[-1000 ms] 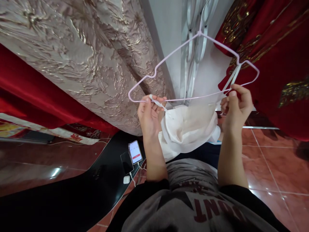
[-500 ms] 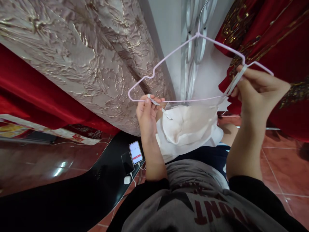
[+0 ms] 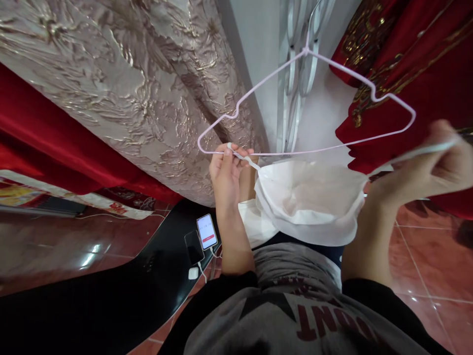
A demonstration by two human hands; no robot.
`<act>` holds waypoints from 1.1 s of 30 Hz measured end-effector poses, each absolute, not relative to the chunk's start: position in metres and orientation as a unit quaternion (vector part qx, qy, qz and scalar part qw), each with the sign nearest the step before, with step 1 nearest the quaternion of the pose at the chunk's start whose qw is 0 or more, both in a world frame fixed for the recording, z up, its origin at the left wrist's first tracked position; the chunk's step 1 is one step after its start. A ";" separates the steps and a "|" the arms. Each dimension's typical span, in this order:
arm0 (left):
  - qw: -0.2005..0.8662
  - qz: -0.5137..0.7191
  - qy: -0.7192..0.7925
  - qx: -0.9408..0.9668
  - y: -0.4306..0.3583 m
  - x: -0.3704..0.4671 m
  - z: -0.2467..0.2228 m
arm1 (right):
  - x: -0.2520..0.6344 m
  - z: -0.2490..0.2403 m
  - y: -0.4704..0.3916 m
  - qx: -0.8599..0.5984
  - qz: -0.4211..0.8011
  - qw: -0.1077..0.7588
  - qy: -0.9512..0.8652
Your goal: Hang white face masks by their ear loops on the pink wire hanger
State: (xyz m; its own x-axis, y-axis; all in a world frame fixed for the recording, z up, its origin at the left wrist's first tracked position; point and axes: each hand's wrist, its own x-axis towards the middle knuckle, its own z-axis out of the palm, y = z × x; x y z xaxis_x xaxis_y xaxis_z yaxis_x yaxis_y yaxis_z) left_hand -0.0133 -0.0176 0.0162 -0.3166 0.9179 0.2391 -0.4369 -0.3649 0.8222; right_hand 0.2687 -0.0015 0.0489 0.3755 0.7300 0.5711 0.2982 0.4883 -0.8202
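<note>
A pale pink clothes hanger (image 3: 271, 76) hangs before me, its hook running up out of view. My left hand (image 3: 227, 170) is closed on the lower left of its bar and on a thin white strap. That strap runs down to a white strappy garment (image 3: 312, 192) that sags over my lap, its top edge gaping. On the right, my right hand (image 3: 439, 165) is blurred but closed on the other strap (image 3: 417, 150), pulled out to the side. This hand is apart from the hanger's right end, below and to the right of it.
A black bench (image 3: 121, 291) on my left carries a lit phone (image 3: 207, 231), a dark phone (image 3: 194, 246) and a small white case (image 3: 193, 273). Pinkish embossed cloth (image 3: 148, 88) and red gold-trimmed cloth (image 3: 399, 118) hang on either side of a white metal grille (image 3: 290, 103).
My right hand has left the hanger's right end and moved right and down with the strap. The garment has stretched rightward. My left hand stays nearly in place.
</note>
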 end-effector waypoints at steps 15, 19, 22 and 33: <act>0.240 0.829 0.368 0.345 -0.014 -0.047 -0.007 | 0.245 0.035 -0.025 -0.500 0.165 0.624 -0.577; 0.131 0.861 0.331 0.364 -0.011 -0.061 -0.002 | 0.248 0.039 -0.025 -0.507 0.154 0.617 -0.581; 0.125 0.819 0.323 0.458 -0.006 -0.064 0.014 | 0.245 0.039 -0.027 -0.508 0.167 0.607 -0.588; 0.182 0.594 0.394 0.677 0.027 -0.055 0.078 | 0.250 0.030 -0.026 -0.512 0.168 0.584 -0.607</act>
